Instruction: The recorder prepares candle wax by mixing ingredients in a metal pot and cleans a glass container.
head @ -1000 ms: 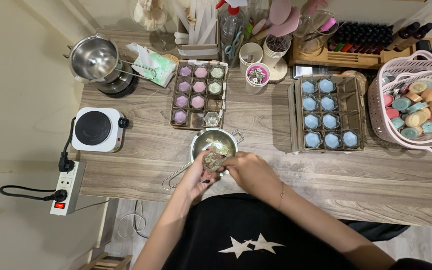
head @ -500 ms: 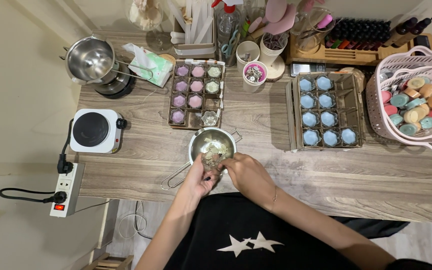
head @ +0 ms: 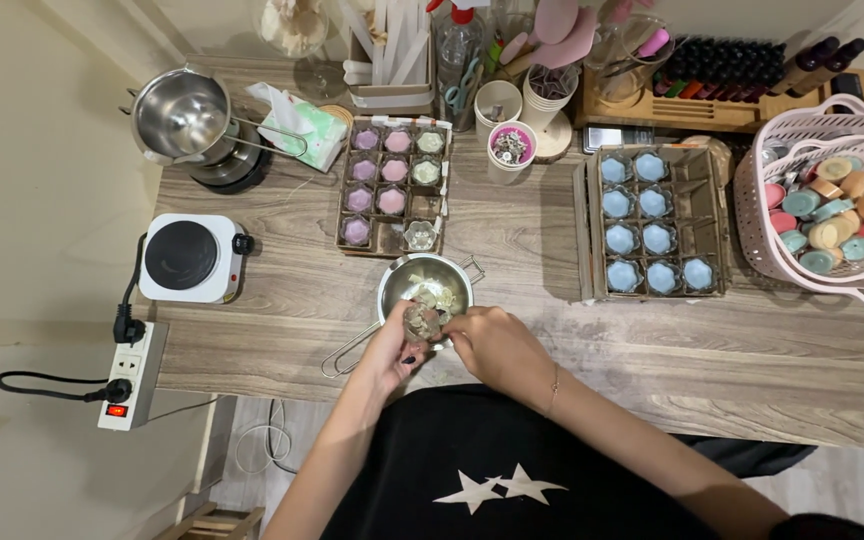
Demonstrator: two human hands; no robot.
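The left hand [head: 389, 350] grips a small clear glass holder [head: 422, 322] over the near rim of the steel pan [head: 397, 283]; the right hand [head: 487, 340] pinches at its contents (pale wax, apparently). Best keep it above the pan so loosened bits fall inside

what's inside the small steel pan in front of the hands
Pale, broken wax-like pieces lie in the small steel pan with the long wire handle. The left hand, the right hand and the small clear glass cup they hold cover its near part, so what lies there is hidden.
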